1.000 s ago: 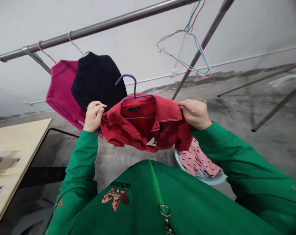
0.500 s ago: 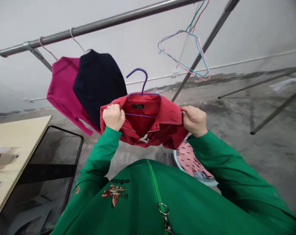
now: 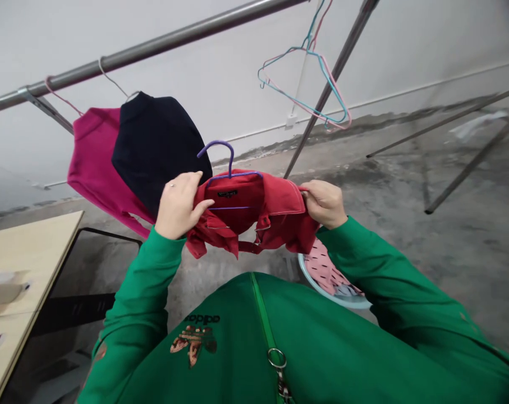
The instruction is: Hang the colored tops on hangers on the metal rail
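Note:
A red jacket (image 3: pixel 283 229) with a pointed collar and a dark neck label hangs on a purple hanger (image 3: pixel 231 157) in front of me. The hanger's hook sticks up free, apart from the rail. My left hand (image 3: pixel 177 205) is at the jacket's left shoulder, its thumb spread from the fingers and touching the cloth; its fingertips are partly hidden. Closed on the tip of the collar at the other side is my right hand (image 3: pixel 326 203), pinching the edge between thumb and fingers.
A metal rail (image 3: pixel 165 50) crosses above, carrying a magenta top (image 3: pixel 92 151) and a navy top (image 3: pixel 153 140). Blue and pink hangers (image 3: pixel 321 62) dangle at upper right. Below right, a light-blue basin (image 3: pixel 342 301) holds pink cloth (image 3: pixel 324 269). A wooden table (image 3: pixel 31 241) stands left.
My left hand has loosened from a closed grip on the collar, its thumb now spread. The jacket and hanger sit slightly lower and further left in view. My right hand keeps its pinch.

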Demonstrator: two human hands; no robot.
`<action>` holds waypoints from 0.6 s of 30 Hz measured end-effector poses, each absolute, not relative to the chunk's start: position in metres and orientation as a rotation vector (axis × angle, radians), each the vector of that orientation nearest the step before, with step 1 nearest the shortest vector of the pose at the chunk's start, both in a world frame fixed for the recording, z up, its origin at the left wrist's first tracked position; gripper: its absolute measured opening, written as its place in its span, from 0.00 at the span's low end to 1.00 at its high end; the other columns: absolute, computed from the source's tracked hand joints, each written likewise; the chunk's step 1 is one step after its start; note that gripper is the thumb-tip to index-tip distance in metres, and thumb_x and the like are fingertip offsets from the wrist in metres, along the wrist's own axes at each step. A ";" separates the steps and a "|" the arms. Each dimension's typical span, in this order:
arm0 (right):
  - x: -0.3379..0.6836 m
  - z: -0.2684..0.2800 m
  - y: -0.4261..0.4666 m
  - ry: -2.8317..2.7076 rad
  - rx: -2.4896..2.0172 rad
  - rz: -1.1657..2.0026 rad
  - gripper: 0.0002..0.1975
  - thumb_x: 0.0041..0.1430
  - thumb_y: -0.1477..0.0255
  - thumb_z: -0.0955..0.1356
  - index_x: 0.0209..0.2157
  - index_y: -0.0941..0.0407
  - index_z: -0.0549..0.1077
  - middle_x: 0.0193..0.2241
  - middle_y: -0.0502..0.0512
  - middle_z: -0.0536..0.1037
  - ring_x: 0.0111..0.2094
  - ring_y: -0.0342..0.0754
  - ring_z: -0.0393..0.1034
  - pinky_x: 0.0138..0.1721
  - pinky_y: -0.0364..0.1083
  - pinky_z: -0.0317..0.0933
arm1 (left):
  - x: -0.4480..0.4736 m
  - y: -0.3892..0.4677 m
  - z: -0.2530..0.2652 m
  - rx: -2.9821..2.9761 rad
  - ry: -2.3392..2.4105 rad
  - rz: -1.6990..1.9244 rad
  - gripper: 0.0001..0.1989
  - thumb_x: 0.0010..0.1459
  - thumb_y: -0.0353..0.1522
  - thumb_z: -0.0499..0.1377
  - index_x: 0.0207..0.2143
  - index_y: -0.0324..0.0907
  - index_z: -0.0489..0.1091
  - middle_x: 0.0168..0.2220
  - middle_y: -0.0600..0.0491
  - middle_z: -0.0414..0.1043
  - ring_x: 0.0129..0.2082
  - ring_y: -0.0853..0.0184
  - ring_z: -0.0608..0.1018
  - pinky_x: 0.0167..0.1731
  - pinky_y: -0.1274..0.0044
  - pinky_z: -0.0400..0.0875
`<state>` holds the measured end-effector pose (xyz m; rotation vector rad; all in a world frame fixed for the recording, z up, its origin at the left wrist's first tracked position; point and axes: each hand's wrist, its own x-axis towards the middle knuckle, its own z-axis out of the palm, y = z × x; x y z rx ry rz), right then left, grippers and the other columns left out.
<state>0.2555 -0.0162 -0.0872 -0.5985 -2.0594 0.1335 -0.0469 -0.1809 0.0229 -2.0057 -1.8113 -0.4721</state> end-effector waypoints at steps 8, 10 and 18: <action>0.252 -0.091 -0.013 -2.071 -0.566 0.245 0.11 0.58 0.72 0.60 0.32 0.53 0.73 0.28 0.55 0.78 0.31 0.49 0.74 0.33 0.47 0.66 | -0.044 -0.153 0.003 -1.954 -1.816 -0.486 0.19 0.65 0.38 0.43 0.39 0.39 0.70 0.33 0.45 0.75 0.31 0.61 0.75 0.34 0.71 0.64; 0.252 -0.095 -0.011 -2.070 -0.566 0.290 0.11 0.58 0.72 0.60 0.32 0.54 0.73 0.29 0.56 0.78 0.32 0.49 0.74 0.34 0.47 0.66 | -0.040 -0.152 0.006 -1.933 -1.761 -0.505 0.20 0.66 0.39 0.42 0.39 0.38 0.71 0.31 0.45 0.75 0.30 0.62 0.75 0.33 0.72 0.63; 0.259 -0.057 0.000 -2.257 -0.520 0.655 0.18 0.61 0.58 0.61 0.35 0.55 0.75 0.33 0.57 0.78 0.37 0.49 0.71 0.41 0.48 0.63 | -0.032 -0.148 0.012 -1.805 -1.742 -0.444 0.20 0.66 0.39 0.43 0.36 0.39 0.70 0.26 0.48 0.72 0.26 0.64 0.73 0.29 0.73 0.57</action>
